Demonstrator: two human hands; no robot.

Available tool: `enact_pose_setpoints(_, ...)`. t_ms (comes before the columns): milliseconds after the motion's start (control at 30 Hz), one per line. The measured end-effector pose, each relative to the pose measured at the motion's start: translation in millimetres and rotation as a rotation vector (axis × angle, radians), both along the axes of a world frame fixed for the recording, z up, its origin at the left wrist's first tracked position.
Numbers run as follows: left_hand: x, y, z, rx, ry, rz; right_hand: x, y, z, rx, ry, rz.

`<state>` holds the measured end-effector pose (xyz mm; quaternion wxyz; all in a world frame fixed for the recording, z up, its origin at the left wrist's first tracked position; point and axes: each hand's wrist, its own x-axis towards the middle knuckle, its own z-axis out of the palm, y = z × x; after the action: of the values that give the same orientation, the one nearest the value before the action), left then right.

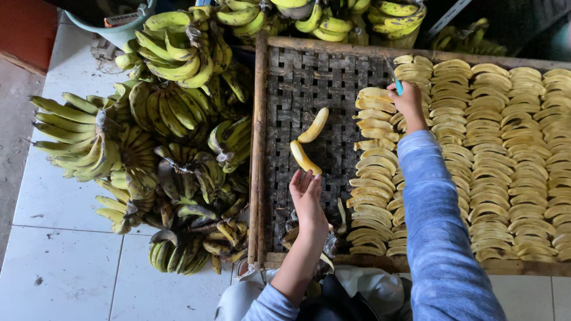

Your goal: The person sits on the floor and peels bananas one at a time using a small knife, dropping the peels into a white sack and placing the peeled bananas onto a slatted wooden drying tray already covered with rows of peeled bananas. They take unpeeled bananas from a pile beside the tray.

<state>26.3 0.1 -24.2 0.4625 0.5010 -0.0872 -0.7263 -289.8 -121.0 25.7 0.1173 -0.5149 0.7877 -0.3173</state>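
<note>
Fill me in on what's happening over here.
A person lays peeled banana halves out on a woven tray. The left hand is open beside two loose peeled pieces on the bare weave. The right hand, holding a small teal-handled tool, rests on the rows of slices filling the tray's right side. Bunches of unpeeled bananas are heaped on the tiled floor alongside.

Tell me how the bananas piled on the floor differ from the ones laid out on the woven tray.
The banana bunches on the tiled floor are unpeeled, green-yellow and still joined in clusters, heaped loosely. The peeled pieces on the woven tray are pale yellow, separate and flat, set in neat overlapping rows. Both are bananas with the same curved shape.
</note>
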Motion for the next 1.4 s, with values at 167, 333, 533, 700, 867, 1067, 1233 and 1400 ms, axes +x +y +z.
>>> enact_pose_setpoints(167, 3.0, -2.1, 4.7, 0.003, 0.006, 0.031, 10.6, 0.4, -25.1, -0.213, 0.258, -0.204)
enact_pose_setpoints(333, 11.1, -4.3, 18.4, 0.055, -0.027, -0.001, 39.6, 1.7, -56.2, -0.159, 0.41, -0.175)
enact_pose_setpoints(533, 18.6, -3.4, 25.2, 0.047, -0.037, 0.0, 37.3, 3.3, -58.3, -0.071, 0.237, -0.22)
enact_pose_setpoints(700, 24.3, -5.4, 26.1, 0.075, -0.039, 0.089, 96.9, 1.1, -39.5, 0.061, -0.092, -0.138)
enact_pose_setpoints(867, 25.0, -9.4, 28.9, 0.048, -0.034, 0.186, 166.5, -11.5, -28.8, 0.259, -0.152, -0.101)
enact_pose_setpoints(1067, 36.7, -12.7, 30.3, -0.001, -0.025, 0.25, 200.6, -29.3, -35.8, -0.004, 0.095, -0.122)
enact_pose_setpoints(1233, 58.4, -28.6, 51.3, -0.137, -0.104, 0.16, 205.1, -12.3, -15.1, 0.151, -0.095, -0.079)
enact_pose_setpoints(1400, 80.3, -57.2, 91.9, -0.54, -0.296, 0.029, 209.7, 32.8, 47.4, 0.334, -0.709, 0.17)
